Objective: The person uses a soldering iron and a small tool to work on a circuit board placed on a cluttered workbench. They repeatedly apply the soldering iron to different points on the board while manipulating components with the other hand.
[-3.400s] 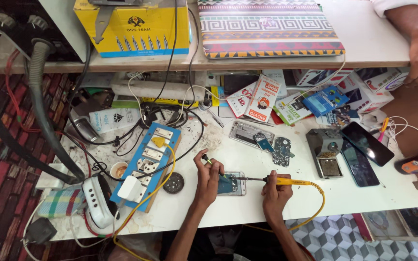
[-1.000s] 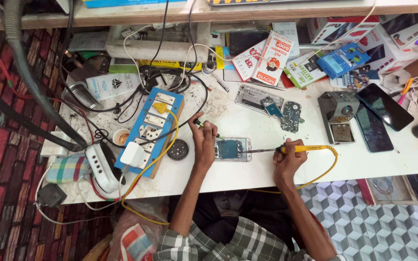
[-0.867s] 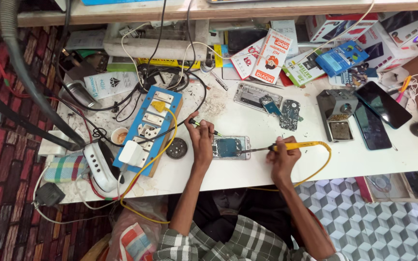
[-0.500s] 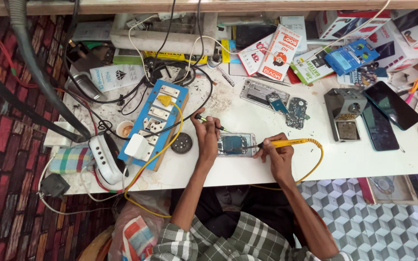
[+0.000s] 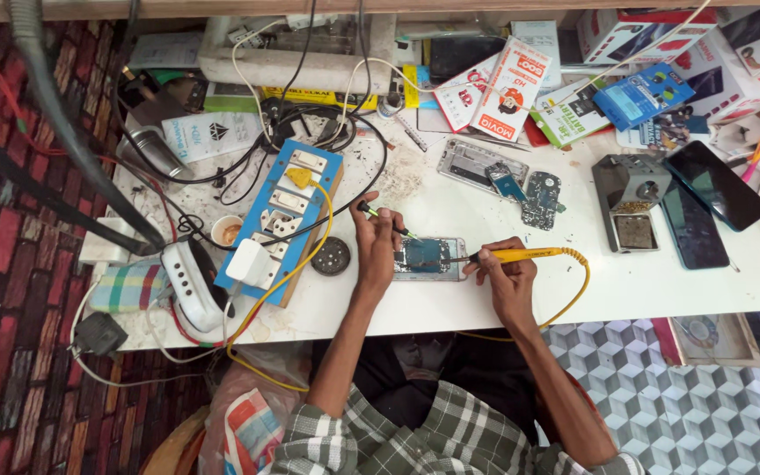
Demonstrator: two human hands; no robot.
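Hiding phone (image 5: 427,259) edge: left hand (image 5: 375,249)

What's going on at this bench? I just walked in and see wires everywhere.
A person sits at a white workbench with an opened phone lying flat in front of them. The right hand holds a yellow-handled soldering iron with its tip at the phone's board. The left hand holds a thin green-tipped tool beside it. A blue power strip lies to the left.
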